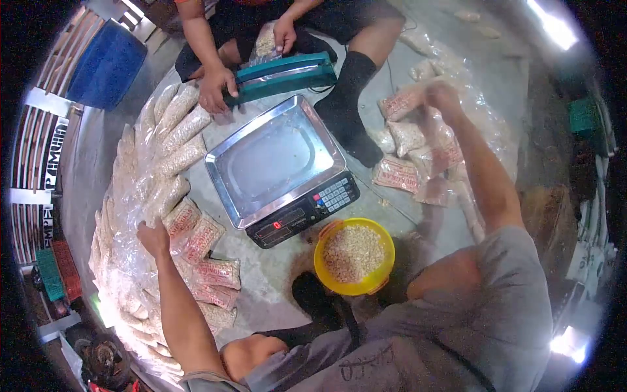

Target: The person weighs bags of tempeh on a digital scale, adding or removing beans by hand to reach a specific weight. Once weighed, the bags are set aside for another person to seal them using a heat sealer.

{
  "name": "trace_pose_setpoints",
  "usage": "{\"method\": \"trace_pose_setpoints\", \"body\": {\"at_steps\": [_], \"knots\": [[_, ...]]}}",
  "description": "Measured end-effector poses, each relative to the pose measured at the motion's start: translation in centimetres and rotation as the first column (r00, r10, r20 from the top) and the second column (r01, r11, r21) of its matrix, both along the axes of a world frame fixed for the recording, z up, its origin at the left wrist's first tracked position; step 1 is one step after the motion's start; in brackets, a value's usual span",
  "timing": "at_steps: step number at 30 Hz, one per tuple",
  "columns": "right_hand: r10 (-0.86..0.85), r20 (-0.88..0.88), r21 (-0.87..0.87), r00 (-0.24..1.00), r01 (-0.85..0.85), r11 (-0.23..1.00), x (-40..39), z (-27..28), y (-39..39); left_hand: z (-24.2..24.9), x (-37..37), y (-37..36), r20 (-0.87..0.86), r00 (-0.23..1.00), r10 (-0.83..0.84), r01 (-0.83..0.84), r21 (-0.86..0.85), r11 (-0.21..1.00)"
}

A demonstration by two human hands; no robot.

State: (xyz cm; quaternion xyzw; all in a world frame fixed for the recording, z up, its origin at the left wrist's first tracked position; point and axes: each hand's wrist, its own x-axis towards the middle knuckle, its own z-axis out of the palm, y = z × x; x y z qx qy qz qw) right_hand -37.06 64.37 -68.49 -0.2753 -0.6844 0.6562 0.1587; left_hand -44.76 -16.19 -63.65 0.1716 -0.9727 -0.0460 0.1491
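Observation:
My left hand (154, 238) is at the pile of clear plastic bags (137, 215) on the left, its fingers bent on the plastic; what they grip is too small to tell. On the right, my right hand (444, 98) is blurred over a red-printed bag (401, 102) among other filled bags. Between my arms stands a digital scale (277, 163) with an empty metal tray and a red 0 on its display. A yellow bowl (389, 261) of pale pieces sits in front of it, near my legs.
Across from me a co-worker's hand (217, 88) rests by a teal sealing device (284, 77), the other hand (285, 34) on a filled bag. A blue tub (108, 65) stands at the upper left. Red-printed bags (204, 238) lie left of the scale.

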Motion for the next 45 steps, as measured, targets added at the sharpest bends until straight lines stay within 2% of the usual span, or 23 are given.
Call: {"method": "trace_pose_setpoints", "body": {"at_steps": [3, 4, 5, 6, 8, 10, 13, 17, 18, 20, 21, 22, 23, 24, 26, 27, 29, 34, 35, 37, 40, 43, 45], "knots": [[0.014, 0.1, 0.316, 0.995, -0.045, 0.948, -1.3, 3.7, -1.2, 0.2, -1.2, 0.5, -0.05, 0.998, -0.033, 0.033, -0.005, 0.999], [0.026, 0.167, 0.484, 0.986, -0.105, 0.869, -1.4, 4.9, -1.7, 0.5, -1.8, 0.7, -0.06, 0.998, -0.032, 0.032, 0.0, 0.999], [-0.063, 0.114, 0.761, 0.991, -0.046, 0.648, -1.5, 6.3, -2.9, 1.0, -2.4, 1.1, -0.065, 0.998, -0.028, 0.032, 0.073, 0.997], [-0.061, 0.105, 0.764, 0.993, -0.041, 0.643, -1.7, 7.1, -2.8, 1.6, -3.0, 1.5, -0.068, 0.997, -0.023, 0.032, 0.144, 0.989], [0.028, 0.053, 0.93, 0.998, -0.059, 0.363, -2.3, 8.6, -2.6, 2.7, -4.3, 2.8, -0.085, 0.995, -0.044, 0.067, 0.289, 0.955], [0.032, 0.146, 0.927, 0.989, -0.148, 0.345, -2.0, 12.9, -4.6, 4.4, -5.5, 5.2, -0.087, 0.989, -0.118, 0.146, 0.487, 0.861], [0.145, -0.143, 0.964, 0.979, 0.105, 0.243, -1.8, 18.2, -8.7, 7.3, -5.9, 11.3, -0.043, 0.947, -0.319, 0.254, 0.709, 0.658], [0.238, -0.22, 0.953, 0.946, 0.156, 0.26, -2.3, 23.2, -15.1, 8.5, -5.3, 20.1, -0.133, 0.803, -0.581, 0.423, 0.813, 0.399], [0.304, -0.23, 0.955, 0.924, 0.154, 0.253, -2.7, 23.8, -16.4, 10.0, -3.9, 22.9, -0.168, 0.74, -0.651, 0.429, 0.864, 0.266], [0.384, -0.227, 0.958, 0.895, 0.135, 0.251, -2.8, 23.7, -19.4, 11.4, -2.1, 26.7, -0.115, 0.651, -0.751, 0.511, 0.797, 0.322], [0.419, -0.257, 0.929, 0.871, 0.102, 0.356, -2.9, 23.5, -21.5, 12.1, -1.1, 28.3, -0.092, 0.617, -0.781, 0.551, 0.759, 0.346], [0.453, -0.289, 0.89, 0.844, 0.062, 0.452, -3.3, 23.3, -23.1, 11.1, -0.6, 29.5, -0.181, 0.589, -0.788, 0.676, 0.644, 0.358], [0.521, -0.266, 0.931, 0.811, 0.075, 0.359, -3.8, 22.5, -24.3, 9.7, -0.2, 30.4, -0.256, 0.55, -0.795, 0.774, 0.513, 0.371], [0.525, -0.203, 0.887, 0.826, -0.072, 0.456, -3.5, 22.1, -26.5, 8.8, 0.4, 31.2, -0.251, 0.574, -0.779, 0.759, 0.52, 0.392], [0.572, -0.215, 0.752, 0.792, -0.239, 0.614, -4.5, 18.8, -29.6, 7.4, 1.1, 31.8, -0.433, 0.491, -0.756, 0.871, 0.264, 0.414], [0.6, -0.203, 0.747, 0.774, -0.273, 0.606, -4.4, 17.7, -31.2, 6.8, 1.2, 31.3, -0.423, 0.525, -0.738, 0.851, 0.278, 0.445], [0.575, -0.233, 0.354, 0.784, -0.483, 0.801, -3.7, 16.0, -33.7, 5.8, 0.7, 29.9, -0.214, 0.531, -0.82, 0.747, 0.575, 0.333], [0.616, -0.074, 0.196, 0.784, -0.594, 0.78, -2.3, 9.9, -33.1, 3.0, 0.1, 26.3, 0.099, 0.546, -0.832, 0.719, 0.455, 0.526], [0.626, 0.005, 0.192, 0.78, -0.615, 0.764, -1.9, 8.5, -32.6, 1.2, -0.4, 25.8, 0.126, 0.515, -0.848, 0.799, 0.288, 0.528], [0.607, 0.159, 0.161, 0.779, -0.627, 0.762, -1.0, 7.0, -32.5, -0.7, -0.1, 25.0, 0.184, 0.456, -0.871, 0.878, 0.069, 0.474], [0.642, 0.124, 0.02, 0.757, -0.648, 0.761, -0.2, 4.4, -31.7, -2.6, -0.2, 25.5, 0.21, 0.398, -0.893, 0.91, 0.031, 0.413], [0.691, 0.166, 0.104, 0.703, -0.71, 0.697, 0.4, 5.1, -31.1, -2.5, 0.2, 25.7, 0.176, 0.345, -0.922, 0.936, 0.014, 0.353], [0.722, 0.15, 0.02, 0.675, -0.733, 0.68, 0.8, 4.5, -30.6, -2.0, 0.5, 25.5, 0.204, 0.331, -0.921, 0.939, 0.023, 0.343]]}}
